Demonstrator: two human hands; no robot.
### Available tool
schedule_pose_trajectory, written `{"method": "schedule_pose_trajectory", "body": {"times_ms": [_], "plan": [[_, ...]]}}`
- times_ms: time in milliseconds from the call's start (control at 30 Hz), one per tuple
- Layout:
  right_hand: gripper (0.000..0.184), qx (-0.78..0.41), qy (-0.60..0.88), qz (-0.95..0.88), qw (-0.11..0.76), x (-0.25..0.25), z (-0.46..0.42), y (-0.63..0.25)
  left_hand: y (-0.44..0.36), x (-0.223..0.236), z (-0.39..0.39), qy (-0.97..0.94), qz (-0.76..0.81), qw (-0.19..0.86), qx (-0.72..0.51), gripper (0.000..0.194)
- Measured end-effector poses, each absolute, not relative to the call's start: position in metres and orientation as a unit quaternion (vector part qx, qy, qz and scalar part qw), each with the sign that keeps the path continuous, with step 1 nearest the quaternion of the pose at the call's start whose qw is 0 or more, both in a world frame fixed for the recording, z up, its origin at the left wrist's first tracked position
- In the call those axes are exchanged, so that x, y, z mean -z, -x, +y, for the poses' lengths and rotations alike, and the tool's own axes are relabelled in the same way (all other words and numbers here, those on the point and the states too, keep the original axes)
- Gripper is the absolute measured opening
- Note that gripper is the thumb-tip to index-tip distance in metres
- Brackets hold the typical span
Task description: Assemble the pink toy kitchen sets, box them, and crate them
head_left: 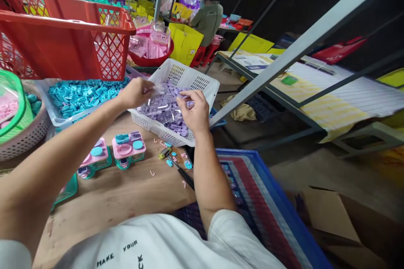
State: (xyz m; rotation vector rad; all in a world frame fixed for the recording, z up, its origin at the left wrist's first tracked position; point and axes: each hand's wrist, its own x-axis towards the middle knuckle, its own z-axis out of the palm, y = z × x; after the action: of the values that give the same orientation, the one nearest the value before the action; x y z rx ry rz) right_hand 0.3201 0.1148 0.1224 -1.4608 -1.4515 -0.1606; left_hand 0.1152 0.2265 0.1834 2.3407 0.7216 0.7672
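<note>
Both my hands are over a white perforated basket [143, 122] filled with small purple plastic pieces [178, 128]. My left hand [138, 92] is closed at the basket's left side, its fingertips on a clear plastic piece [159, 100] whose exact shape is blurred. At the right side of the basket, my right hand [196, 109] has its thumb and fingers curled together around a small purple piece [190, 103], mostly covered by the fingers. Nearer to me on the table stand pink and teal toy assemblies [128, 148]. A small hammer [176, 167] with a yellowish head lies beside them.
A red crate [69, 46] rises at the left, above a bin of blue pieces [85, 96]. Small blue discs [188, 164] and pink bits lie around the hammer. A grey metal post [271, 71] slants past the basket's right. A seated person [210, 19] is farther back.
</note>
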Motion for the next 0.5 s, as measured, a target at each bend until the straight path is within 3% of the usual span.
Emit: {"method": "schedule_pose_trajectory", "body": {"times_ms": [67, 133, 267, 333, 400, 500], "plan": [[0.036, 0.037, 0.599, -0.595, 0.535, -0.124, 0.108, -0.312, -0.127, -0.175, 0.226, -0.892, 0.261, 0.274, -0.247, 0.021], [0.044, -0.017, 0.572, -0.594, 0.565, -0.122, 0.102, -0.305, -0.130, -0.172, 0.224, -0.878, 0.260, 0.330, -0.228, 0.023], [0.090, -0.148, 0.486, -0.638, 0.578, -0.114, 0.098, -0.283, -0.120, -0.175, 0.204, -0.755, 0.267, 0.541, -0.256, 0.026], [0.109, -0.188, 0.465, -0.661, 0.558, -0.112, 0.096, -0.269, -0.113, -0.175, 0.189, -0.720, 0.271, 0.591, -0.243, 0.026], [0.117, -0.222, 0.445, -0.676, 0.544, -0.114, 0.089, -0.258, -0.103, -0.174, 0.174, -0.733, 0.276, 0.589, -0.199, 0.030], [0.111, -0.257, 0.418, -0.702, 0.516, -0.123, 0.063, -0.255, -0.078, -0.177, 0.155, -0.807, 0.275, 0.509, -0.123, 0.039]]}}
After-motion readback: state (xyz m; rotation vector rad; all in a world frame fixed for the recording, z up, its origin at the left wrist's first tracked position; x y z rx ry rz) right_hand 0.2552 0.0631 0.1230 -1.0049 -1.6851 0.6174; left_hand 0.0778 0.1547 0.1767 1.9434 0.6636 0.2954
